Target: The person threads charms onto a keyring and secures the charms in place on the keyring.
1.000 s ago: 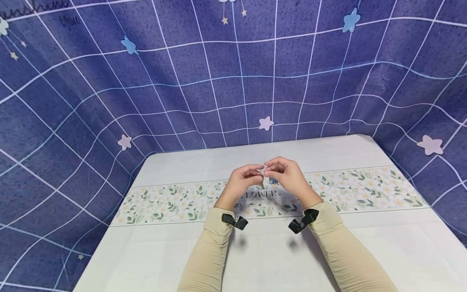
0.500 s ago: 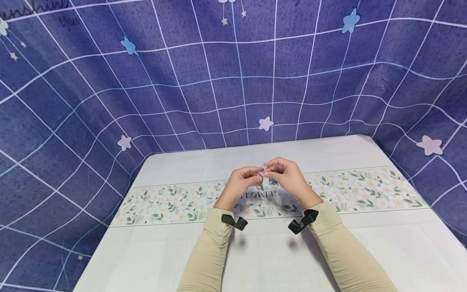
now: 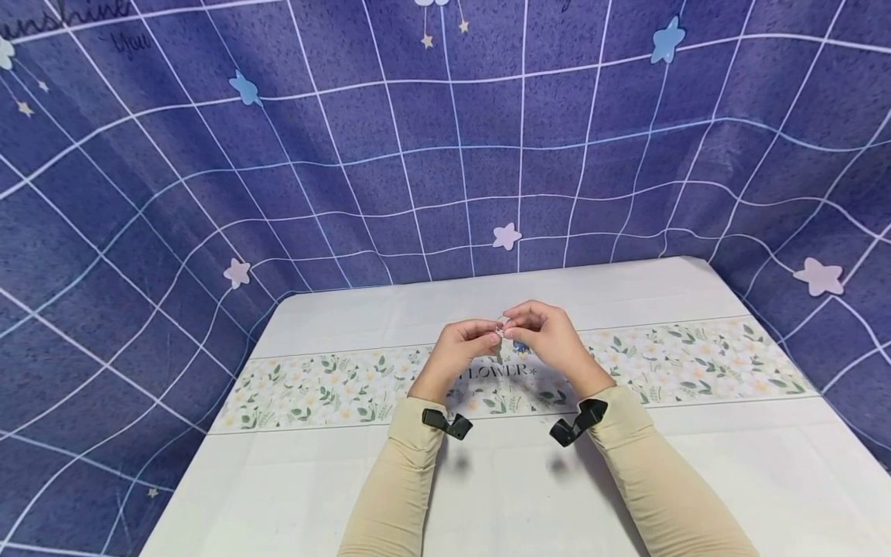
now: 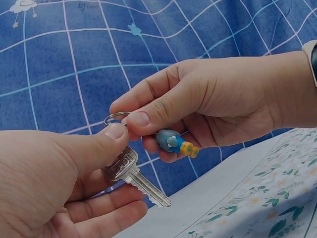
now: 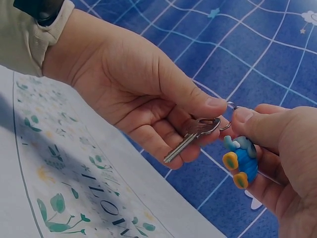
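Observation:
Both hands meet over the table, holding a key on a metal ring. My left hand point(image 3: 462, 348) pinches with thumb and finger where the silver key point(image 4: 131, 171) joins the split ring point(image 4: 116, 116). The toothed blade hangs down past the left fingers. On the other side, my right hand point(image 3: 546, 329) grips the ring between thumb and forefinger. A small figurine charm point(image 5: 242, 161), with grey head, blue body and orange-yellow feet, hangs below the right thumb against the curled fingers. Part of the ring is hidden under the fingertips.
The white table point(image 3: 501, 480) has a printed floral band point(image 3: 334, 387) with lettering under the hands. A blue curtain point(image 3: 418, 178) with white grid lines and stars stands behind and at both sides. Black straps point(image 3: 445, 422) circle the wrists.
Both hands stay almost in place, fingertips together. Only slight shifts show in the key and ring between them.

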Motion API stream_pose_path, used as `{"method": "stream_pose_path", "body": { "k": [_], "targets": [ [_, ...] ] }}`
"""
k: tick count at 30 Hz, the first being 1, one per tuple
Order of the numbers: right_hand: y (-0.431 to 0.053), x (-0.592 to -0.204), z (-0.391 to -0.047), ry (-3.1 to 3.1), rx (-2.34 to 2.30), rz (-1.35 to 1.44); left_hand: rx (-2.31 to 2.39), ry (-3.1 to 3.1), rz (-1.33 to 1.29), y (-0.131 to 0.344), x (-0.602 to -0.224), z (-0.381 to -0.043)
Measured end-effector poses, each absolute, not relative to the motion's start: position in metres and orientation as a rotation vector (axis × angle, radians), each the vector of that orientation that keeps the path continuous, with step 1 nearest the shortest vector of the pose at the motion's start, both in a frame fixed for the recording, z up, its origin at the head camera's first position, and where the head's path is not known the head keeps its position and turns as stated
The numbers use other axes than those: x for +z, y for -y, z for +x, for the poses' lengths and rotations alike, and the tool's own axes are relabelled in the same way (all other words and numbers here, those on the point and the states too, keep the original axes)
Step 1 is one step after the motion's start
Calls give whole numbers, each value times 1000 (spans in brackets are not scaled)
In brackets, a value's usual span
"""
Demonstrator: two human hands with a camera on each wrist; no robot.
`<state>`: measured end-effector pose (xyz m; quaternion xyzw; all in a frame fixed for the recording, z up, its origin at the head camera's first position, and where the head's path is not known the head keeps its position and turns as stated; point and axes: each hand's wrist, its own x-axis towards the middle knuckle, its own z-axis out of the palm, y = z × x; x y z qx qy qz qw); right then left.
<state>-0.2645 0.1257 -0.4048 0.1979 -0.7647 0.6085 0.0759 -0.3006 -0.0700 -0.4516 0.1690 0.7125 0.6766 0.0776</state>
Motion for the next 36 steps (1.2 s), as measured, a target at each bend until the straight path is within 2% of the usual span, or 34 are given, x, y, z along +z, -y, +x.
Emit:
{"method": "stream_pose_path", "body": {
  "k": [36],
  "targets": [
    [-133,-414,-275,2336,1783,554,1996,-2126,507,77,-452,-302]
  ]
}}
